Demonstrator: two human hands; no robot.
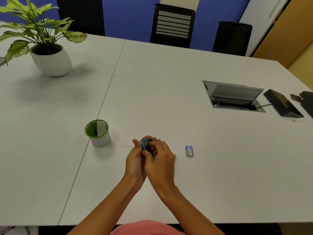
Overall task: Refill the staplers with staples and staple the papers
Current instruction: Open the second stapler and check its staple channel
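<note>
Left hand (135,155) clamped round blue stapler (144,144), steadying it above the counter (169,102). Right hand (159,158) pinching its dark magazine, probably loading. Staple box (189,151) near right, within reach.

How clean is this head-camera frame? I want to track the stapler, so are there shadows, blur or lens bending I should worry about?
Head view: even, soft overhead light; faint shadows beside the plant pot and green-rimmed cup; no glare. Wide-angle bending curves the table edges. The blue stapler is small, soft and mostly hidden by both hands' grip.
</note>
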